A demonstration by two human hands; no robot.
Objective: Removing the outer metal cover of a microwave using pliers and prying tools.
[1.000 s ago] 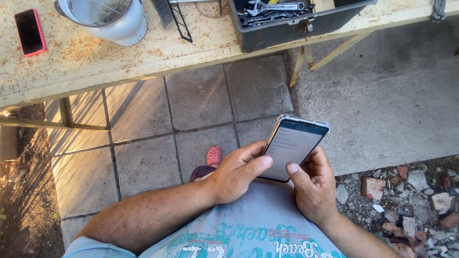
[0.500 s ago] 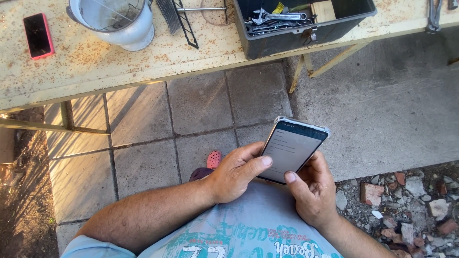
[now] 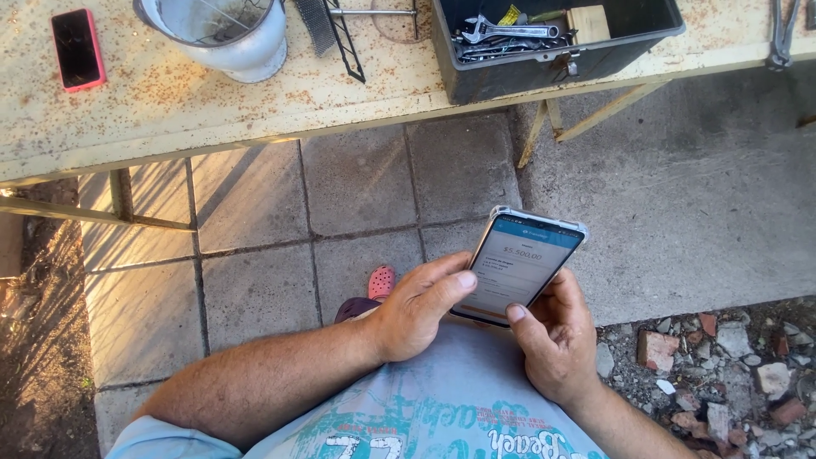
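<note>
Holding: smartphone (image 3: 520, 265), lit screen up, gripped by both hands
Left hand (image 3: 418, 308): closed around left edge
Right hand (image 3: 552, 340): closed, thumb on screen
Tabletop (image 3: 170, 102): toolbox (image 3: 552, 47), bucket (image 3: 229, 34)

your left hand (image 3: 416, 310): forearm crosses in from lower left, wrist straight, fingers curled, thumb stretched out to the right along the grip | your right hand (image 3: 552, 340): forearm rises from lower right, fingers wrapped behind, thumb bent inward with tip pressed down | hands close together, low before your torso, both bare
</note>
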